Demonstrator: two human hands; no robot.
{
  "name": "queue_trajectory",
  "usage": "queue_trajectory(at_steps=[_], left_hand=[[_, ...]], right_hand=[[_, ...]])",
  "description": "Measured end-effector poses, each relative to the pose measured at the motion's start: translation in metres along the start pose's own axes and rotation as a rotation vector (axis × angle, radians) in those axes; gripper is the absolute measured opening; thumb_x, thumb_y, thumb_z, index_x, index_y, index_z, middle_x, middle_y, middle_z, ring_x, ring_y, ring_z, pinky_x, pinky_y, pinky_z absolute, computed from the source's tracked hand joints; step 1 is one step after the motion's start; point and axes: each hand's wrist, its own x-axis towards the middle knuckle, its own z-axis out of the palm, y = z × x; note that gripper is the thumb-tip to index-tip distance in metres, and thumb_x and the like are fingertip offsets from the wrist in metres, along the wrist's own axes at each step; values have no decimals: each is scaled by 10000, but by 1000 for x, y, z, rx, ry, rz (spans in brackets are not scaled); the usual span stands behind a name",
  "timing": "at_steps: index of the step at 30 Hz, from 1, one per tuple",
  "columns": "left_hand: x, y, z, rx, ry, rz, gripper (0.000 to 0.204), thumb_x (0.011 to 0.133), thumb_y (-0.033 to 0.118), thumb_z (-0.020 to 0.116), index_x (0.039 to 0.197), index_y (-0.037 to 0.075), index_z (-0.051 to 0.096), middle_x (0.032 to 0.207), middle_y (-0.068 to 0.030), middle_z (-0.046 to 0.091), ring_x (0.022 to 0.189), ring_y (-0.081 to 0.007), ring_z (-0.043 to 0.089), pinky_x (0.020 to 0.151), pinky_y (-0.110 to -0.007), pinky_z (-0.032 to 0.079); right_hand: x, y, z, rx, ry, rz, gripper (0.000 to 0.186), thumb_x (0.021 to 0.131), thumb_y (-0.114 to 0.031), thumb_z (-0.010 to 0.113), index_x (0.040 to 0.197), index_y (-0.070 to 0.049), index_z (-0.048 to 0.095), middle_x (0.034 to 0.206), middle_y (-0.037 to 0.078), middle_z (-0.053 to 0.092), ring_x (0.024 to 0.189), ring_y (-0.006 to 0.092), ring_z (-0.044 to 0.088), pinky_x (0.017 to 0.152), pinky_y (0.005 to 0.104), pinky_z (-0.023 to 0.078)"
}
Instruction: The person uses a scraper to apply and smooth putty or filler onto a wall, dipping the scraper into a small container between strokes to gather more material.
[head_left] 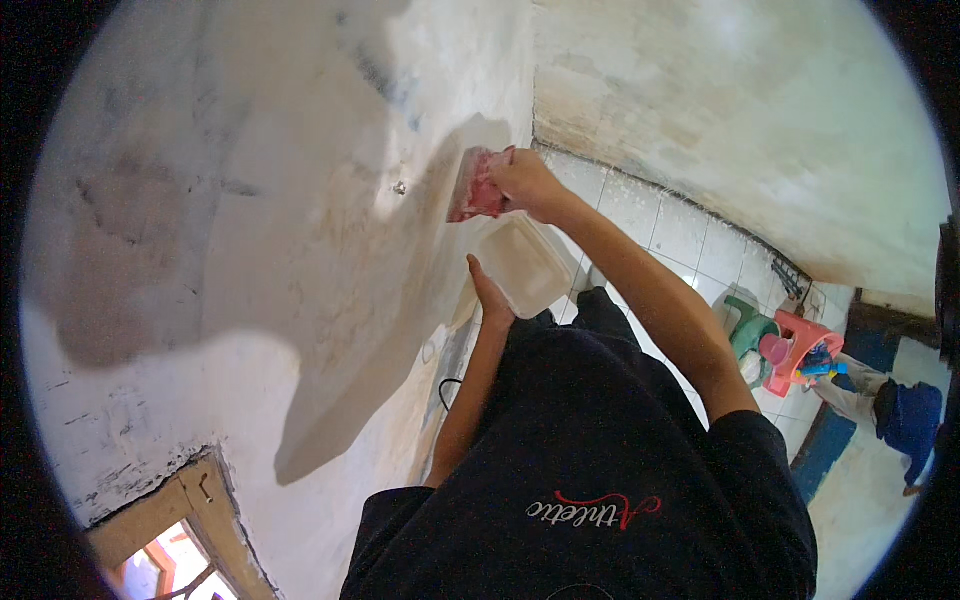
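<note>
My right hand (530, 186) is closed round a red putty knife (478, 184) with pale smears on its wide blade. The blade's edge faces the patchy, whitish wall (270, 220); whether it touches the wall, I cannot tell. Just below it, my left hand (490, 298) grips a cream rectangular plastic tub (528, 268) by its near left side, thumb up along the edge. The tub is tilted, and pale material seems to coat its inside. My left fingers are mostly hidden behind it.
A second stained wall (740, 90) meets the first at a corner. White floor tiles (685, 225) lie below. Right of me stand a pink plastic stool (795, 350) with small items and a green plastic thing (748, 325). A wooden window frame (205, 505) is at lower left.
</note>
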Motion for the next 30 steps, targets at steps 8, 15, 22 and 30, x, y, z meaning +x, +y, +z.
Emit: queue_trajectory(at_steps=[8, 15, 22, 30], left_hand=[[-6, -3, -3, 94, 28, 31, 754, 901, 638, 333, 1375, 52, 355, 1353, -128, 441, 1206, -307, 448, 1036, -415, 335], [3, -13, -3, 50, 11, 5, 720, 939, 603, 281, 1377, 36, 346, 1348, -131, 439, 1233, -270, 431, 1046, -372, 336], [7, -14, -8, 11, 2, -22, 708, 943, 593, 273, 1380, 40, 339, 1350, -125, 438, 1241, -266, 431, 1046, -376, 343], [-2, -9, 4, 12, -16, -1, 708, 915, 615, 319, 1356, 65, 382, 1295, -128, 492, 1174, -305, 485, 1026, -418, 360]], right_hand=[[35, -144, 28, 537, 47, 306, 199, 802, -30, 559, 829, 168, 562, 808, 248, 613, 680, 345, 657, 650, 435, 602], [47, -198, -26, 645, 23, 228, 160, 812, 19, 522, 829, 177, 533, 828, 251, 590, 736, 372, 649, 729, 440, 603], [32, -166, -47, 364, 225, 204, 170, 819, -23, 535, 844, 140, 578, 809, 178, 617, 700, 250, 651, 678, 361, 584], [16, -115, 27, 471, 92, 255, 171, 793, -2, 511, 810, 152, 583, 745, 218, 628, 657, 279, 651, 643, 416, 588]])
